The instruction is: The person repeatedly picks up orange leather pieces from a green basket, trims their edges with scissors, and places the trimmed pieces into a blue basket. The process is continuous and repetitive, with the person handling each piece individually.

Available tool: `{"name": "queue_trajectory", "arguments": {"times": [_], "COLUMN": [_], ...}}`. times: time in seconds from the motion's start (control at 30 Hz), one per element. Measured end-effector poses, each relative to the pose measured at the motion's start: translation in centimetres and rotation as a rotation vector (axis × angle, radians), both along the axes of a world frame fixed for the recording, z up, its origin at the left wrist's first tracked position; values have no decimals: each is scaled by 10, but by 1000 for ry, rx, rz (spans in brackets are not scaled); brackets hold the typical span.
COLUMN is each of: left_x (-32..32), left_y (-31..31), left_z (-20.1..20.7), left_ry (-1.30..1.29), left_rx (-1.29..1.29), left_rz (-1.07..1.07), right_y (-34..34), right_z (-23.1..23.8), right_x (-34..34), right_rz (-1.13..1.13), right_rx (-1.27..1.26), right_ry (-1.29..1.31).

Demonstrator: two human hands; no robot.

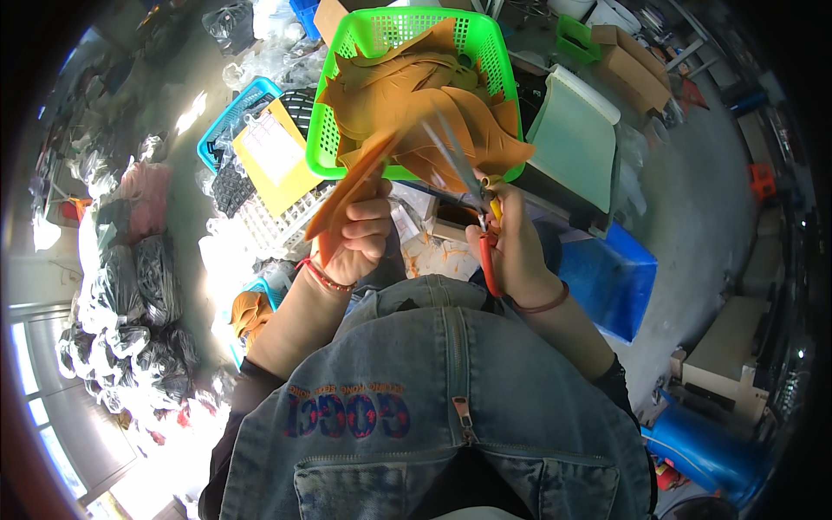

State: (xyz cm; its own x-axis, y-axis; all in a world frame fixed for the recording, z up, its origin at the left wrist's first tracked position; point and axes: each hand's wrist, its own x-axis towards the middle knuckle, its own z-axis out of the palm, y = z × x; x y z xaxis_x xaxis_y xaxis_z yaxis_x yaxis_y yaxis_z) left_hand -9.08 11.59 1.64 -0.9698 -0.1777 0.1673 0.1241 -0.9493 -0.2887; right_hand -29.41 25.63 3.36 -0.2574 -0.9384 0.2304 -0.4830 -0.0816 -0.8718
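My left hand (362, 236) is closed round a flat, orange-brown sheet piece (347, 192) with a pointed, leaf-like outline; its upper end is blurred. In my right hand (520, 256) is a pair of scissors (466, 173) with red and yellow handle grips. The blades stand apart, pointing up and away from me, to the right of the piece and not visibly touching it. Just beyond both hands is a bright green perforated basket (323, 146), heaped with similar orange-brown pieces (412, 87). Some of them hang over its near rim.
A yellow board with white paper (276, 165) lies left of the basket, by a blue basket (212, 130). To the right are a pale green sheet (568, 143), a blue bin (611, 282) and a cardboard box (633, 69). Black bags (156, 277) pile up at far left.
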Motion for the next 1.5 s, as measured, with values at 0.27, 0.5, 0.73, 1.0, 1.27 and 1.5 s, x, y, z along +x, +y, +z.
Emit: {"name": "queue_trajectory", "arguments": {"times": [0.27,0.5,0.73,1.0,1.27,1.5], "left_x": [16,13,12,7,10,31], "left_y": [26,45,61,68,65,47], "left_z": [35,49,53,48,49,50], "left_ry": [-813,-628,-588,-580,-589,-709], "left_rx": [-959,-1064,-1161,-1105,-1150,-1265], "left_rz": [818,865,800,831,819,796], "right_y": [30,34,28,30,35,30], "right_z": [18,31,38,31,27,35], "right_x": [-16,-2,14,20,14,12], "right_rz": [128,481,532,489,540,455], "right_rx": [184,205,94,41,81,249], "right_ry": [-644,-673,-717,-695,-750,-624]}}
